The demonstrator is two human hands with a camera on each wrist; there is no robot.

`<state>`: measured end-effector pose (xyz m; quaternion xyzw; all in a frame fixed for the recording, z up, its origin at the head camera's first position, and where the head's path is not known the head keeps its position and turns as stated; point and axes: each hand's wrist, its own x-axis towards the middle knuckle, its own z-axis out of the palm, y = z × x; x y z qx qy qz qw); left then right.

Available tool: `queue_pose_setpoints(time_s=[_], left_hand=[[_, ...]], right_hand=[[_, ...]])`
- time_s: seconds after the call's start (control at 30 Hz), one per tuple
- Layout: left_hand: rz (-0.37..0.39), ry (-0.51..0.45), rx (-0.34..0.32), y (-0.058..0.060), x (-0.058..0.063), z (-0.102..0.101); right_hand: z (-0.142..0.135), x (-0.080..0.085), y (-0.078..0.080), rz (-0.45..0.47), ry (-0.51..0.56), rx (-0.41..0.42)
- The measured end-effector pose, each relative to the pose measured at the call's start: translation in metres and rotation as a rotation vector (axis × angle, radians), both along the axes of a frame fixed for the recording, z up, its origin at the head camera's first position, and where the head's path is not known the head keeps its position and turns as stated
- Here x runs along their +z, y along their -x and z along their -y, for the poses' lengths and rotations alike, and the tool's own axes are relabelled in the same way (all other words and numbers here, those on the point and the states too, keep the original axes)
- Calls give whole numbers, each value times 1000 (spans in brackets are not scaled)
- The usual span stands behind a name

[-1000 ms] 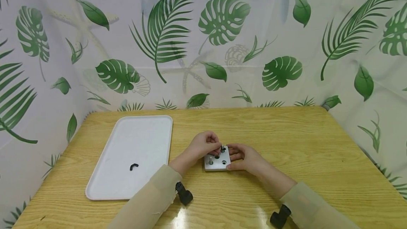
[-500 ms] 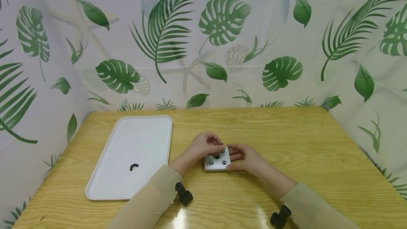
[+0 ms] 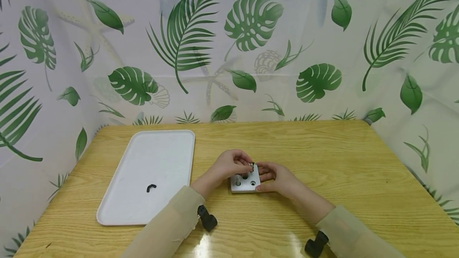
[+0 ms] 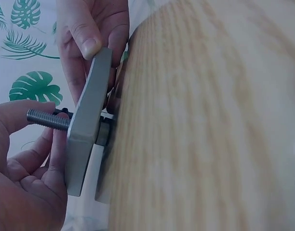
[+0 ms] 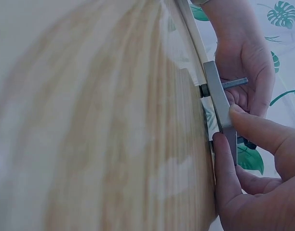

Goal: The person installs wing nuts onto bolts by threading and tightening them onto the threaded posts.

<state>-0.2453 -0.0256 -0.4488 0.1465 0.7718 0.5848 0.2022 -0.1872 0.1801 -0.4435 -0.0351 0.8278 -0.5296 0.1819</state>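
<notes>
A square silver metal plate (image 3: 245, 189) with holes stands slightly off the table on the bolt heads beneath it. My right hand (image 3: 279, 179) grips its right edge, thumb on top and fingers below. A bare threaded bolt (image 4: 47, 119) sticks up through the plate's near left corner. On another bolt at the far right corner sits a small black wing nut (image 5: 250, 143), pinched by the fingertips of my left hand (image 3: 229, 165). Those fingers partly hide it in the head view. Another black wing-shaped piece (image 3: 151, 188) lies on the white tray.
The white tray (image 3: 161, 150) lies on the left of the wooden table (image 3: 322, 150). A leaf-patterned cloth (image 3: 265, 102) hangs behind the table and at its sides. Black wrist cameras (image 3: 208, 219) are strapped over both sleeves.
My left fingertips have shifted slightly around the wing nut at the far right bolt, covering it and then showing it again. The right hand and the plate have stayed in place.
</notes>
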Motion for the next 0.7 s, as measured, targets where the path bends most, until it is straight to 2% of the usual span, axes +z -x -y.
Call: queue_pose_setpoints(time_s=[0.37, 0.7], left_hand=[[57, -53, 50, -1, -1, 0], [50, -64, 72, -1, -1, -2]], right_hand=[[0, 1, -1, -3, 4, 1], [0, 1, -1, -3, 20, 3]])
